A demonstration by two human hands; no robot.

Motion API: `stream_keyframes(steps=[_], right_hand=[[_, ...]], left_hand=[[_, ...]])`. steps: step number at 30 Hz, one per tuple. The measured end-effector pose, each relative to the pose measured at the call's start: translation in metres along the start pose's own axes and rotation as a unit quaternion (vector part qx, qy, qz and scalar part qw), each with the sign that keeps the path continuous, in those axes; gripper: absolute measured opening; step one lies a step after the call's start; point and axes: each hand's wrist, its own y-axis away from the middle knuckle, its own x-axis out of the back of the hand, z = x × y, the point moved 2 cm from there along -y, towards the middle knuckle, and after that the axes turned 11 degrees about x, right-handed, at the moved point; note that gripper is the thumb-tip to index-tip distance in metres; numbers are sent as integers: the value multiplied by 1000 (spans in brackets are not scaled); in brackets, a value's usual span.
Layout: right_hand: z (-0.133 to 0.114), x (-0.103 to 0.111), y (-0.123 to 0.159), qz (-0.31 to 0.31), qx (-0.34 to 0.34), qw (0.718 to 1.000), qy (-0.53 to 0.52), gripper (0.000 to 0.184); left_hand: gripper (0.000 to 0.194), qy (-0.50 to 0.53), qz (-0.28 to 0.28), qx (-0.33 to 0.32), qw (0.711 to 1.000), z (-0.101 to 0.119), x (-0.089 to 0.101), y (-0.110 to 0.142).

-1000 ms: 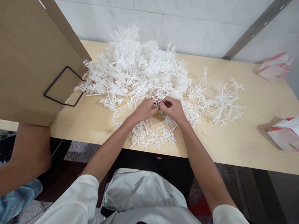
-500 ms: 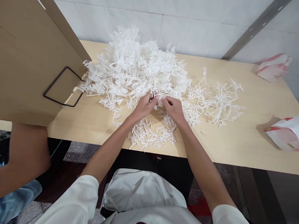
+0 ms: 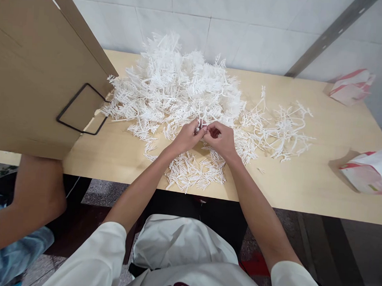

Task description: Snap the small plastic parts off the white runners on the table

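1. Left hand (image 3: 185, 139): fingers clamped on a white sprig (image 3: 201, 124), just before the tall white heap (image 3: 181, 87).
2. Right hand (image 3: 223, 140): fingertips together by the left thumb (what's between them, I can't tell).
3. Cardboard (image 3: 44, 75) and a black wire loop (image 3: 62, 112) crowd the worktop's (image 3: 113, 151) left; branched stems (image 3: 287, 133) lie right.

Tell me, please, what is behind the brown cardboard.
Another person's arm goes up behind the cardboard. Its hand, and anything else there, cannot be seen because the cardboard covers them.
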Motion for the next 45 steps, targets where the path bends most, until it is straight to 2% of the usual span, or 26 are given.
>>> stream_keyframes(steps=[6,12,14,17,21,23,26,29,34,37,40,42,45], right_hand=[[-2,-1,1,-1,89,991,100,10],[-5,-1,2,-5,138,976,168,19],[-3,2,2,14,123,977,173,19],[3,8,0,44,66,988,131,17],[6,10,-1,18,36,995,91,23],[5,7,-2,7,39,998,47,15],[4,2,-3,-14,29,999,-34,22],[3,-1,-2,-39,7,996,-77,28],[-1,0,-1,-34,-19,994,-100,32],[-3,1,-1,-45,-12,995,-84,31],[-3,1,-2,-29,11,998,-54,26],[-3,2,-2,-4,29,999,-45,22],[-3,4,-2,19,55,998,-32,17]], left_hand=[[13,-7,-7,20,1000,-2,-2,-2],[14,-19,3,34,999,2,1,0],[13,-13,21,37,999,3,2,1],[19,42,35,58,997,2,2,1],[17,159,18,64,985,2,0,-3],[14,196,25,63,978,3,3,-4],[8,229,43,73,970,4,7,-5],[11,231,40,67,970,1,8,-5],[19,191,60,37,979,-7,6,-7],[24,179,72,17,981,-7,7,-7],[32,173,77,32,981,-6,7,-7],[37,184,57,54,980,-6,7,-7],[40,212,-24,71,974,-6,7,-6]])
